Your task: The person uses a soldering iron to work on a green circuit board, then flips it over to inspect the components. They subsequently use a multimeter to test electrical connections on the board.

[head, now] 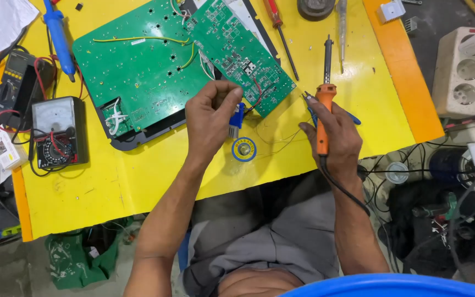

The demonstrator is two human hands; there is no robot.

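Just below the big green circuit board (144, 66), the left hand (210, 118) pinches a small blue part with metal pins (236, 118) in closed fingers. To the right of that board, the right hand (333, 137) grips an orange soldering iron (324, 104) over the yellow tabletop (138, 176).

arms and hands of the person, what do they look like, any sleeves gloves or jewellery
Both forearms are bare up to the frame edge, with no sleeves showing. The left hand and right hand wear no gloves, and no rings, watch or bracelet can be seen. Below the arms, grey clothing covers the lap.
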